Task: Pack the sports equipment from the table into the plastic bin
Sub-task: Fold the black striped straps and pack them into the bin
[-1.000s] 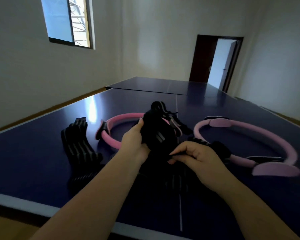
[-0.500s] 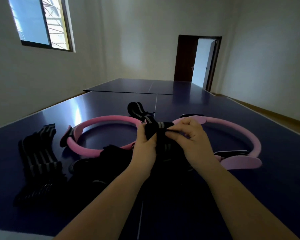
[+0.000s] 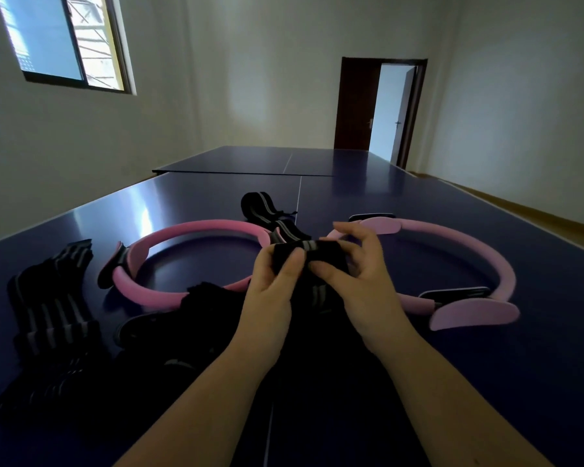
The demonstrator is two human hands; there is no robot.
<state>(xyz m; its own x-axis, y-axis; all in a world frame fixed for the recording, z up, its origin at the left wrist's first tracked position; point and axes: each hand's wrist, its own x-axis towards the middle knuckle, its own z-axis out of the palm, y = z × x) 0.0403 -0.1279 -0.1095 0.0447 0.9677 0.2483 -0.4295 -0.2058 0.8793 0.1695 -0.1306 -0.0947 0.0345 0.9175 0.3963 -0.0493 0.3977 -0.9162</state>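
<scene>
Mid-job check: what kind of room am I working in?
Probably a sports or games room: the surface is a blue table-tennis table with white lines, a second table stands behind, and a pink exercise ring lies on it.

White walls (image 3: 284,62), window (image 3: 58,38) (bright), open door (image 3: 390,109).

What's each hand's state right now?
Left hand: closed, pinching the black striped band.
Right hand: closed, pinching the same band.
</scene>
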